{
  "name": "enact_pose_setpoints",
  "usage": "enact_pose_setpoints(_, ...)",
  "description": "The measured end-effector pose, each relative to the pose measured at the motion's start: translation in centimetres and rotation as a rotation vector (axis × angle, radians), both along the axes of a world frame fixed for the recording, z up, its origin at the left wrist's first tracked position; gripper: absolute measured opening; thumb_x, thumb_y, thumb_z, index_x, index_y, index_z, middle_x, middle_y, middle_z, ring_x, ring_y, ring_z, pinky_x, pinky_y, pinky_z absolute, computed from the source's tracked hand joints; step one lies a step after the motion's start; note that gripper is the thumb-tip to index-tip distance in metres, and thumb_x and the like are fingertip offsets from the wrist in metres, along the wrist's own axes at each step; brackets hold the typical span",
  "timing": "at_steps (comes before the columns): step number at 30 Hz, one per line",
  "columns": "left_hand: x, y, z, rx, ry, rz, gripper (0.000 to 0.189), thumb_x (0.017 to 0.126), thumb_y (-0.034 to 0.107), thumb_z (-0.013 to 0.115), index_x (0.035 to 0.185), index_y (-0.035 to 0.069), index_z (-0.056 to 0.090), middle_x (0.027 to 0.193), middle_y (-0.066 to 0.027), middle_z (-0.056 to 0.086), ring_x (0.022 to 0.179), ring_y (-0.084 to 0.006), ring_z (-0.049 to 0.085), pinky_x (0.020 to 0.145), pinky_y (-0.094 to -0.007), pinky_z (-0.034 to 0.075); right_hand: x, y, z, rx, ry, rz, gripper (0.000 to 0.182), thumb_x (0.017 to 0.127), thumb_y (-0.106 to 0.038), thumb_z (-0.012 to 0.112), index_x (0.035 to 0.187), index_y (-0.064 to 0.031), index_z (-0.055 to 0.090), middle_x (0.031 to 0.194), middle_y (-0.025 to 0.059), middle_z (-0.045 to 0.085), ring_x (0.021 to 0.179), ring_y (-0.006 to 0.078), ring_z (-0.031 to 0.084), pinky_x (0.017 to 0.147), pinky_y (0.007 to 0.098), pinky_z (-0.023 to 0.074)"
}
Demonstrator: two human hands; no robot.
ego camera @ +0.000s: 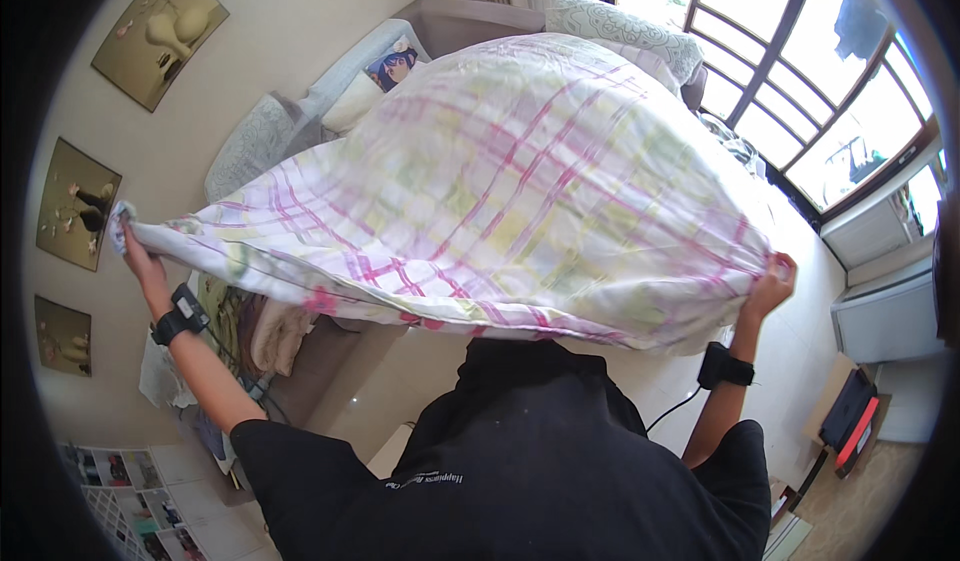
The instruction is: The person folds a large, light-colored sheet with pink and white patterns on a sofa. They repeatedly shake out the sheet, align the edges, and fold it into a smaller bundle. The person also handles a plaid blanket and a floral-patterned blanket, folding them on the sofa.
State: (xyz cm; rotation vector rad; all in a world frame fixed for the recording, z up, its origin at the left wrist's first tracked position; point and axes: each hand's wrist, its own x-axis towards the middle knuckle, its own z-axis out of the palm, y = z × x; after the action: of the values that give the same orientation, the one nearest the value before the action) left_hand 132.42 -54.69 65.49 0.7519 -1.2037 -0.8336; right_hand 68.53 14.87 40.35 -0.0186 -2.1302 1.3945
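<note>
A large, light plaid bed cover [525,186] with pink, green and yellow patterning billows out in front of me, held by both hands. My left hand [141,255] is raised at the far left and grips one bunched end of the fabric. At the right, my right hand [772,283] is closed around another gathered part. Between the hands the near edge hangs in a sagging line, with a flowered strip along it. Both wrists wear black straps with small devices. What lies under the cloth is hidden.
A sofa [480,25] with a light throw and a printed cushion [394,66] stands behind the cloth. Folded bedding [277,336] lies at the left. An open cardboard box [829,396] is on the right, below a white cabinet [889,317]. Framed pictures hang on the left wall.
</note>
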Motion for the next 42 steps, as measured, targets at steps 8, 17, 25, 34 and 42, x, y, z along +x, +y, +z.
enact_pose_setpoints(8, -30.3, 18.5, -20.6, -0.295, -1.274, -1.167, 0.04, 0.085, 0.029, 0.058, 0.119, 0.01, 0.055, 0.123, -0.0095, 0.052, 0.114, -0.0182, 0.046, 0.095, -0.0314, 0.037, 12.6, -16.1, 1.2, -0.086, -0.155, 0.812, 0.009, 0.075, 0.0, 0.058, 0.083, -0.0028, 0.06, 0.077, 0.0056, 0.06, 0.063, 0.0148, 0.051, 0.056, 0.0262, 0.0394)
enact_pose_setpoints(17, -37.3, 39.4, -28.3, -0.083, -0.907, -1.359, 0.026, 0.082, 0.015, 0.055, 0.103, 0.001, 0.058, 0.087, -0.0137, 0.063, 0.082, -0.0244, 0.061, 0.072, -0.0365, 0.046, 17.0, -15.7, -2.7, -0.426, -0.482, 1.406, 0.016, 0.076, -0.002, 0.06, 0.092, -0.0039, 0.057, 0.091, 0.0049, 0.058, 0.089, 0.0141, 0.052, 0.079, 0.0274, 0.04)
enact_pose_setpoints(25, -33.2, 38.0, -29.5, 0.074, -0.863, -1.416, 0.021, 0.08, 0.015, 0.056, 0.093, -0.001, 0.06, 0.082, -0.0105, 0.063, 0.074, -0.0172, 0.058, 0.068, -0.0309, 0.046, 17.6, -10.0, -12.3, -0.365, -1.107, 1.962, 0.01, 0.085, -0.007, 0.056, 0.093, -0.0072, 0.05, 0.106, 0.0058, 0.058, 0.104, 0.0158, 0.049, 0.09, 0.0285, 0.0366)
enact_pose_setpoints(34, -32.2, 38.6, -25.5, 0.174, -0.901, -1.5, 0.023, 0.078, 0.013, 0.058, 0.095, -0.003, 0.058, 0.084, -0.009, 0.064, 0.076, -0.0135, 0.057, 0.068, -0.0283, 0.046, 12.2, -16.7, -17.1, -1.538, -1.09, 1.104, 0.056, 0.094, -0.044, 0.034, 0.133, -0.0042, 0.034, 0.128, 0.0108, 0.047, 0.118, 0.0262, 0.045, 0.101, 0.0425, 0.0334)
enact_pose_setpoints(42, -29.3, 37.4, -25.4, 0.349, -0.889, -1.441, 0.022, 0.078, 0.007, 0.055, 0.097, -0.004, 0.059, 0.087, -0.0065, 0.063, 0.081, -0.0102, 0.056, 0.072, -0.0257, 0.044, 4.6, -10.9, -21.3, -1.651, -0.98, 0.59, 0.047, 0.092, -0.029, 0.043, 0.126, 0.0041, 0.039, 0.127, 0.0176, 0.046, 0.117, 0.0315, 0.044, 0.103, 0.0449, 0.0309)
